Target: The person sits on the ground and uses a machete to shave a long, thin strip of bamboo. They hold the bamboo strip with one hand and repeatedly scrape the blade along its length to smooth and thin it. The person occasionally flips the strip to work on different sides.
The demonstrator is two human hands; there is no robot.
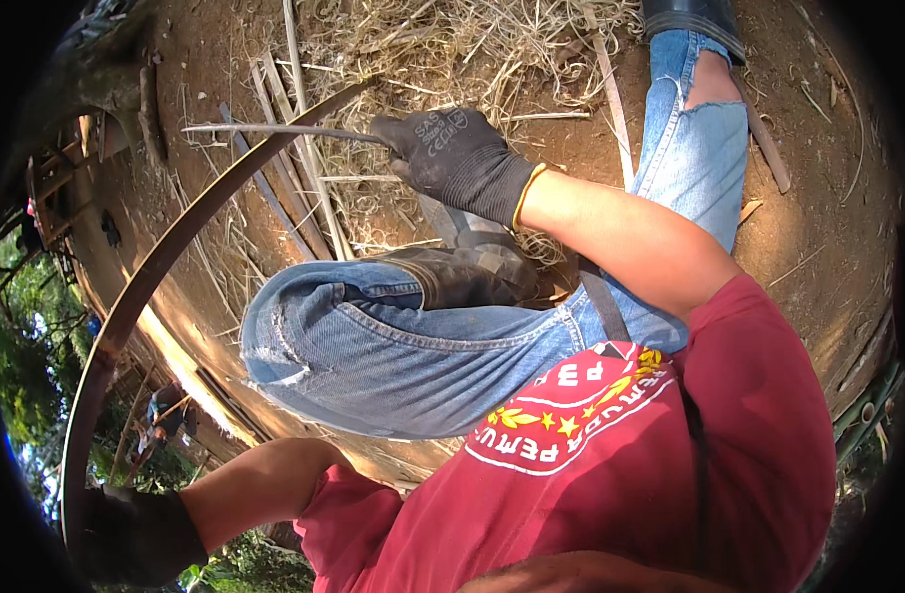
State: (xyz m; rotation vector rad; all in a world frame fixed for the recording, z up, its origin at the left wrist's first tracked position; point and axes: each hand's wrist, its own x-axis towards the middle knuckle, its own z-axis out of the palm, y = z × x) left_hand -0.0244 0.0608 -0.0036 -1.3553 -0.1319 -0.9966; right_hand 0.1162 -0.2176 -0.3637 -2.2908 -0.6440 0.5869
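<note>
My right hand, in a dark knit glove with a yellow cuff edge, is closed round the handle end of a knife, whose narrow grey blade points left. The fist hides the handle. At the lower left my left hand, also in a dark glove and partly in shadow, grips one end of a long brown bamboo strip. The strip bows upward and to the right, its far end free near the right hand. The blade crosses the strip close to that end; whether they touch I cannot tell.
Curly pale shavings and several cut strips litter the brown soil. My bent leg in jeans lies below the right hand; a dark boot shows at the top. Another person is in the left background.
</note>
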